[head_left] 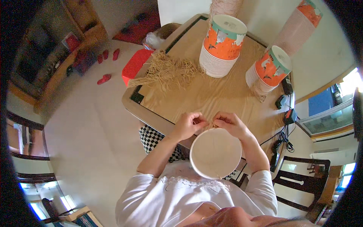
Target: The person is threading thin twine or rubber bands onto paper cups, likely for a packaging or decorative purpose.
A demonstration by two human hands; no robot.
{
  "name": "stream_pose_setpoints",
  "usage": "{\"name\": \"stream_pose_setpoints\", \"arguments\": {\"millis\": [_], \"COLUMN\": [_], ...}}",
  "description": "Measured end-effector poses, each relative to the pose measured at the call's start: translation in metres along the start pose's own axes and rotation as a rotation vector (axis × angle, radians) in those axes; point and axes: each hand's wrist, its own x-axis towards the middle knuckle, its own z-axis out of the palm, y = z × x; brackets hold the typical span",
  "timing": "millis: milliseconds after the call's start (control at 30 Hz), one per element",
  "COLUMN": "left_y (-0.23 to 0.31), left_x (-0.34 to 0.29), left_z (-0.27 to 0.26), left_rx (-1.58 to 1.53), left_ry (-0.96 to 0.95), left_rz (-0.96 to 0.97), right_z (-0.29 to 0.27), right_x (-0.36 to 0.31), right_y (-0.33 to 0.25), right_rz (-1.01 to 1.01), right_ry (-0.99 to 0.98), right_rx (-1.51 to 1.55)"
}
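We see both hands at the far rim of a white tub [215,155], which sits at the near edge of the surface [234,94], right in front of the body, its round mouth facing up toward us. The left hand [192,126] is just beyond the rim, fingers curled and tips pinched; whether anything lies between them, we cannot tell. The right hand [229,124] is bent over the rim, thumb and finger closed on a small bit of tan strand [214,125].

Farther up the surface, we find a loose pile of twine [172,70] beside a red box [137,65]. To its right stand two upside-down stacks of tubs, the left stack [224,45] and the right stack [269,69], each with an orange and green one on top. Black cables [285,140] lie along the right edge, near a dark chair [302,183]. Red slippers [104,78] rest on the floor [94,125] at left.
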Motion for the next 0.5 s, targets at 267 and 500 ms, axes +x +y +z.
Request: {"name": "stream_pose_setpoints", "arguments": {"millis": [267,500], "left_y": [0.013,0.002], "left_x": [-0.022,-0.027], "left_z": [-0.006,0.002], "left_rx": [-0.099,-0.011], "left_ry": [-0.207,-0.053], "left_rz": [0.06,0.123], "right_z": [0.017,0.029], "right_x": [-0.024,-0.029], "right_y": [-0.001,-0.007], "right_rz": [0.034,0.06], "right_ry": [-0.044,0.01], "right_rx": [0.005,0.0]}}
